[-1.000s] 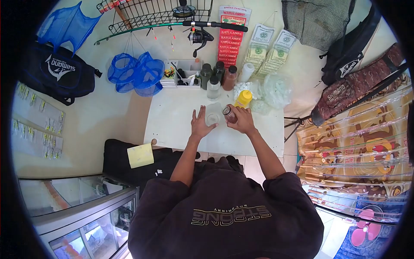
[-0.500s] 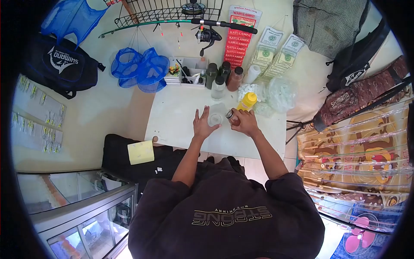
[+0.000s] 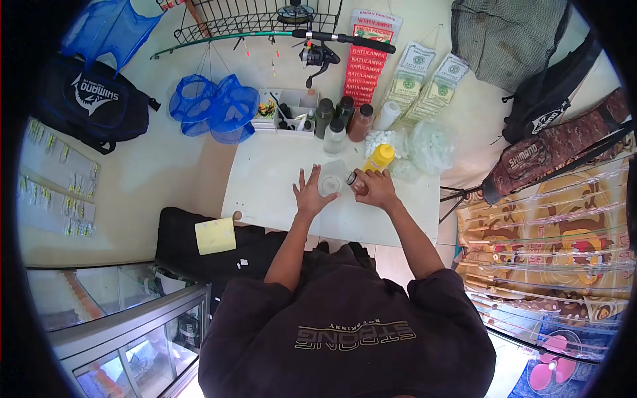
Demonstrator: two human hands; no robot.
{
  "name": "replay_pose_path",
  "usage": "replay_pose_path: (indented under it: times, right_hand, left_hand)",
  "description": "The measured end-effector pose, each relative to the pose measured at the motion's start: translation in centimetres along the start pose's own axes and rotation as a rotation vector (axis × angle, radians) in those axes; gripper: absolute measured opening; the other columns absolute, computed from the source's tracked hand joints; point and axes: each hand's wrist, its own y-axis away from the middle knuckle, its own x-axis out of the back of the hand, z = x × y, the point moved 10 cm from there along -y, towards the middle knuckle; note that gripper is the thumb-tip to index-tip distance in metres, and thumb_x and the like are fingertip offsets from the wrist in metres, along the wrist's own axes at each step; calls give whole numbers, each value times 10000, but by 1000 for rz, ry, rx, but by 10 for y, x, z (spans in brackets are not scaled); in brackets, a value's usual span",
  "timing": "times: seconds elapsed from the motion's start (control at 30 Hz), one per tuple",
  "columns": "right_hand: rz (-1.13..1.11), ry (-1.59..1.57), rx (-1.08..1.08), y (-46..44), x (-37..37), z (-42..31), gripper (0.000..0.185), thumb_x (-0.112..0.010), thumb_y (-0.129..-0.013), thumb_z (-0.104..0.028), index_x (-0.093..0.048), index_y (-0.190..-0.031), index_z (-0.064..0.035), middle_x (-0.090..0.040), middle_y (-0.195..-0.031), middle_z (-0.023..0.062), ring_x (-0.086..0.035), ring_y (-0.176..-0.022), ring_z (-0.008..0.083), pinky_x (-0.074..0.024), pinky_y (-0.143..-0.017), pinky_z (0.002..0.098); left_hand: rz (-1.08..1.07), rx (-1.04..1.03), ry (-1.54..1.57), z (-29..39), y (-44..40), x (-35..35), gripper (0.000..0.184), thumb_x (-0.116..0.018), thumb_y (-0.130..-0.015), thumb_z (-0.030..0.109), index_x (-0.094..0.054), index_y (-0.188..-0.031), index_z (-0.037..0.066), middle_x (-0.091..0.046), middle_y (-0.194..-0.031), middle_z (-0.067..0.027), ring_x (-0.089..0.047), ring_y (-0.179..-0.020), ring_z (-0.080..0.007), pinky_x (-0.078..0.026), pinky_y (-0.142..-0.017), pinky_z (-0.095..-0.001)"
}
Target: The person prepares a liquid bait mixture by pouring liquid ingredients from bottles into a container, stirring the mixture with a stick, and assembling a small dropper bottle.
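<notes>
A clear plastic cup [image 3: 332, 178] stands on the white table. My left hand [image 3: 309, 197] curves around its near left side, thumb and index finger against it and the other fingers spread. In my right hand [image 3: 379, 191] is a small glass bottle [image 3: 357, 183], tilted to the left with its open mouth close beside the cup's rim. Reddish-brown contents show in the bottle; whether any is coming out is too small to tell. Just beyond my right hand is a yellow squeeze bottle [image 3: 381, 158]. A clear bottle with a dark cap [image 3: 336, 136] stands behind the cup.
Dark-capped bottles, including a brown one [image 3: 361, 123], line the table's back beside a white organizer [image 3: 297, 109]. To the right lie white pieces [image 3: 383, 140] and a plastic bag [image 3: 432, 146]. A fishing rod [image 3: 265, 35] hangs above; a glass display case [image 3: 133, 331] stands at left.
Very little differs. The small bottle's mouth has shifted slightly left and down toward the cup; the view has moved a little. Both hands keep nearly the same pose.
</notes>
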Motion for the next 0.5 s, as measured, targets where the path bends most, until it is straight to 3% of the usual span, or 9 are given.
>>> replay_pose_path:
  times: [0.23, 0.5]
  right_hand:
    - [-29, 27, 11, -1, -3, -1, 766, -729, -610, -424, -522, -1311, -196, -648, -999, 118, -641, -932, 325, -367, -861, 423]
    - [-106, 69, -3, -1, -6, -3, 780, -737, -620, -442, -517, -1327, -196, -651, -1052, 118, -633, -985, 315, -348, -893, 428]
  left_hand:
    - [23, -7, -129, 3, -1, 2, 1142, -758, -635, 668, -252, -1537, 184, -114, -1630, -19, -11, -1494, -357, -147, -1109, -696]
    - [62, -24, -106, -1, -2, -1, 1148, -753, -618, 679, -259, -1537, 200, -103, -1632, -26, 8, -1489, -385, -133, -1083, -732]
